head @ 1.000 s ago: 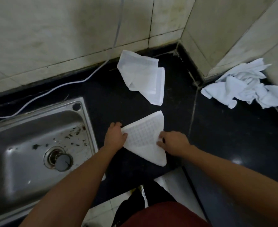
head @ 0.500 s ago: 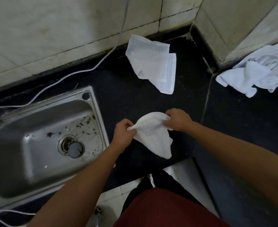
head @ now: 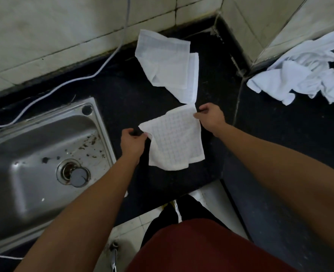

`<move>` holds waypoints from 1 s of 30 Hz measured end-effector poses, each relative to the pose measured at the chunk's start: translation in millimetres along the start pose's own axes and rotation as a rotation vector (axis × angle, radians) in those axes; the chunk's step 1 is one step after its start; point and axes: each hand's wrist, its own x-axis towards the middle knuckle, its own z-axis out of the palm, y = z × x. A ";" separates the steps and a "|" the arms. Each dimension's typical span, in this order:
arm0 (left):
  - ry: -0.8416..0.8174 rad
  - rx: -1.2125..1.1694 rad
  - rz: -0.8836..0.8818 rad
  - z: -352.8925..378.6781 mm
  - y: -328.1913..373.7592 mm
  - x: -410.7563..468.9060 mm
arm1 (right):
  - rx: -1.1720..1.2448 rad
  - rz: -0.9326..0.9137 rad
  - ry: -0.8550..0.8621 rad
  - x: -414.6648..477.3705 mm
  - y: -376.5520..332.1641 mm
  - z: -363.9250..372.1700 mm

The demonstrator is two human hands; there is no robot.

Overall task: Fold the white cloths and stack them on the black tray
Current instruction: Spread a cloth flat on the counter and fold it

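A white cloth point(head: 174, 138), thin and woven with a faint grid pattern, is held by two corners above the black counter point(head: 123, 95). Its left corner is pinched by the curled fingers of the left hand point(head: 131, 143), and its upper right corner is pinched between thumb and fingers of the right hand point(head: 211, 117). The cloth is spread into a rough four-sided shape, with its left edge curled under; whether its lower edge touches the counter cannot be told. A second cloth point(head: 168, 63) of the same gridded weave is laid loosely folded on the counter just beyond it, near the tiled wall point(head: 44, 26). A crumpled pile point(head: 303, 75) of plain white fabric is seen at the far right, well apart from the hands. A steel sink point(head: 34, 154), rounded at the corners and speckled with dark debris, is set into the counter to the left, with a round grey plug point(head: 78, 176) at its drain. A thin white cable point(head: 64, 85) is trailed along the counter behind the sink.
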 end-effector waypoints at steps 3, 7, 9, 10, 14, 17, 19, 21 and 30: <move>0.017 0.247 0.057 4.7 -24.0 -19.2 | -0.274 -0.117 0.077 -30.4 19.0 -3.1; -0.067 0.419 0.085 5.5 -51.0 -44.1 | -0.606 -0.141 -0.098 -75.1 51.1 1.5; -0.086 0.453 0.130 5.5 -56.0 -50.3 | -0.700 -0.146 -0.143 -87.2 60.4 5.8; -0.097 0.460 0.170 6.0 -56.0 -53.5 | -0.706 -0.140 -0.140 -90.0 62.3 6.9; -0.160 0.610 0.332 8.7 -54.8 -59.9 | -0.709 -0.169 -0.105 -91.9 64.3 8.6; -0.175 0.647 0.317 8.4 -59.8 -57.8 | -0.751 -0.198 -0.075 -96.1 69.1 6.7; -0.200 0.642 0.213 2.3 -64.7 -57.2 | -0.768 -0.179 -0.077 -100.1 72.5 5.5; -0.290 0.680 0.094 -8.4 -69.9 -59.0 | -0.787 -0.144 -0.103 -103.9 75.8 4.9; -0.034 0.726 0.397 -30.2 -25.2 -16.5 | -0.723 -0.356 -0.058 -90.2 43.0 0.8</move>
